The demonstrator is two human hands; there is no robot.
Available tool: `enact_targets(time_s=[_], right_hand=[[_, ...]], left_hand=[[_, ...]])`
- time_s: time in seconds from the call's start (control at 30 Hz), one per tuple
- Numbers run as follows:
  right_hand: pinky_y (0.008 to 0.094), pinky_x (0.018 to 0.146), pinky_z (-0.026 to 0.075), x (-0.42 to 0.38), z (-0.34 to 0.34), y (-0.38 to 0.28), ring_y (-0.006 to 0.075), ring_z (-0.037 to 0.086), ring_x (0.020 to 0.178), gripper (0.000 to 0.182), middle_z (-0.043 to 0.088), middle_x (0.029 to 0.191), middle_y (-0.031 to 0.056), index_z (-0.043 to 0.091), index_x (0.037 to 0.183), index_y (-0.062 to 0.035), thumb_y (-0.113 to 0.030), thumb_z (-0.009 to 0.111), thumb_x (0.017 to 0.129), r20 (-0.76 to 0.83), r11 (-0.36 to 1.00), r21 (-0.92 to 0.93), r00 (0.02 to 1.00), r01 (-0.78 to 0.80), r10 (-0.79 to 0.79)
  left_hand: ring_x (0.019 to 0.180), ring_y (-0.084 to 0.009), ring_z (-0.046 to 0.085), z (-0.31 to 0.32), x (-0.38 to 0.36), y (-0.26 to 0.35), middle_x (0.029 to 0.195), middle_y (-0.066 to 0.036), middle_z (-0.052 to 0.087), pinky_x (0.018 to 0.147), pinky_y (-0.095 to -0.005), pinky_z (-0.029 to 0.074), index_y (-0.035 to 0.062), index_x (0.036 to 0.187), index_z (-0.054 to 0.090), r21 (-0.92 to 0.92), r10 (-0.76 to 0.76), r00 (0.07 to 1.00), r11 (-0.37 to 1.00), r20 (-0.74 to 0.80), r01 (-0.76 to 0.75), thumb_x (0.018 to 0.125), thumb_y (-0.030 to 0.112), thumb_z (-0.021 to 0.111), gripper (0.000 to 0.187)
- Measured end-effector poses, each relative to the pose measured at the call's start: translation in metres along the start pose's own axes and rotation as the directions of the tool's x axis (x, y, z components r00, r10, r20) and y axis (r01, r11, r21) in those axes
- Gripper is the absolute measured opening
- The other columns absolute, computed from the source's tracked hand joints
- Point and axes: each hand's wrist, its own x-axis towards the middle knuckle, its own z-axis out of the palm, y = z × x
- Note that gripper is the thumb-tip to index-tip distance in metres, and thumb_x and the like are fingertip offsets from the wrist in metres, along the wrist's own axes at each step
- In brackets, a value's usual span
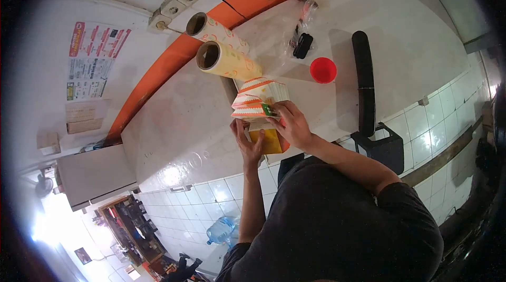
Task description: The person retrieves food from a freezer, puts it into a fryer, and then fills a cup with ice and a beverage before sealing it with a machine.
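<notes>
A yellow and orange paper box [272, 142] is between my two hands at the front edge of the counter. My left hand [249, 144] grips its left side, with the thumb on the yellow face. Fingers bent, my right hand [293, 126] closes on the box's upper right side. Just beyond the fingers is a stack of folded paper boxes [260, 95] with orange and white scalloped edges. A small green patch [268, 110] shows beside my right fingertips.
Two large patterned paper rolls [229, 61] stand behind the stack. A red cup [323, 70], a black object in clear plastic [302, 45] and a long black bar [364, 84] are on the white counter [411, 34]. A black stool [387, 150] stands below its edge.
</notes>
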Motion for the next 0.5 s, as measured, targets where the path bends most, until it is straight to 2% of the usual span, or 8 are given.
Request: enact_targets(time_s=[0.03,0.1,0.2,0.3,0.33,0.4,0.47,0.5], right_hand=[[0.0402,0.076,0.051,-0.001,0.000,0.000,0.0346,0.058,0.088,0.038,0.055,0.100,0.0176,0.052,0.112,-0.0011,-0.013,0.069,0.081,0.003,1.000,0.001,1.000,0.000,0.000],[0.0412,0.078,0.050,-0.001,-0.002,-0.001,0.0349,0.058,0.091,0.033,0.055,0.099,0.0170,0.052,0.107,-0.0013,-0.013,0.069,0.081,0.020,0.999,0.007,0.999,0.049,-0.049],[0.0423,0.078,0.050,-0.003,-0.007,-0.008,0.0351,0.057,0.095,0.032,0.057,0.101,0.0163,0.053,0.107,-0.0014,-0.012,0.068,0.081,0.076,1.000,0.001,0.997,0.018,-0.018],[0.0417,0.078,0.049,-0.001,-0.011,-0.018,0.0349,0.057,0.096,0.031,0.057,0.102,0.0161,0.053,0.106,-0.0013,-0.012,0.067,0.081,0.177,0.999,0.007,0.983,0.038,-0.038],[0.0417,0.078,0.049,0.001,-0.010,-0.017,0.0349,0.057,0.096,0.031,0.057,0.102,0.0161,0.053,0.106,-0.0013,-0.012,0.067,0.081,0.181,0.999,0.010,0.983,0.038,-0.039],[0.0424,0.080,0.049,0.010,-0.007,-0.006,0.0357,0.056,0.094,0.033,0.056,0.104,0.0165,0.053,0.107,-0.0016,-0.012,0.068,0.080,0.334,0.962,0.059,0.914,-0.265,0.232],[0.0426,0.081,0.048,0.031,-0.001,0.011,0.0371,0.056,0.095,0.035,0.056,0.104,0.0169,0.052,0.110,-0.0020,-0.014,0.067,0.081,0.327,0.954,0.007,0.903,-0.298,0.280],[0.0428,0.082,0.048,0.037,0.003,0.020,0.0384,0.055,0.096,0.037,0.056,0.105,0.0172,0.051,0.113,-0.0025,-0.015,0.066,0.081,0.317,0.941,-0.041,0.889,-0.336,0.331]], left_hand=[[0.111,-0.0266,0.048,0.001,-0.001,0.000,0.121,-0.014,0.043,0.098,-0.0386,0.040,0.0025,0.139,0.036,0.001,-0.002,1.000,1.000,-0.001,0.002,0.075,0.009,0.072,0.074],[0.114,-0.0265,0.047,0.002,-0.001,-0.002,0.122,-0.013,0.044,0.099,-0.0382,0.039,0.0025,0.132,0.042,-0.255,-0.050,0.999,0.966,0.015,0.052,0.076,0.011,0.072,0.064],[0.115,-0.0252,0.047,0.005,0.002,-0.003,0.123,-0.014,0.044,0.100,-0.0382,0.038,0.0017,0.126,0.044,-0.372,-0.003,1.000,0.928,0.006,0.005,0.078,0.011,0.071,0.056],[0.114,-0.0250,0.049,-0.005,0.004,0.001,0.126,-0.015,0.044,0.100,-0.0380,0.040,0.0005,0.127,0.040,-0.132,-0.044,0.991,0.989,0.123,0.061,0.083,0.014,0.068,0.053],[0.114,-0.0250,0.049,-0.002,0.003,-0.002,0.126,-0.015,0.044,0.100,-0.0380,0.040,0.0005,0.127,0.040,-0.131,-0.047,0.992,0.989,0.120,0.063,0.083,0.014,0.068,0.053],[0.111,-0.0259,0.052,0.005,0.003,-0.005,0.126,-0.017,0.045,0.097,-0.0372,0.041,-0.0005,0.125,0.041,-0.313,-0.170,0.984,0.933,0.051,0.178,0.088,0.015,0.063,0.046],[0.109,-0.0254,0.053,0.006,0.003,-0.005,0.124,-0.018,0.048,0.094,-0.0359,0.043,0.0002,0.128,0.041,-0.247,-0.263,0.962,0.930,0.074,0.273,0.091,0.014,0.059,0.044],[0.110,-0.0241,0.052,0.008,0.004,-0.012,0.120,-0.016,0.049,0.094,-0.0358,0.043,0.0009,0.127,0.042,-0.123,-0.322,0.944,0.937,0.067,0.328,0.092,0.014,0.057,0.040]])
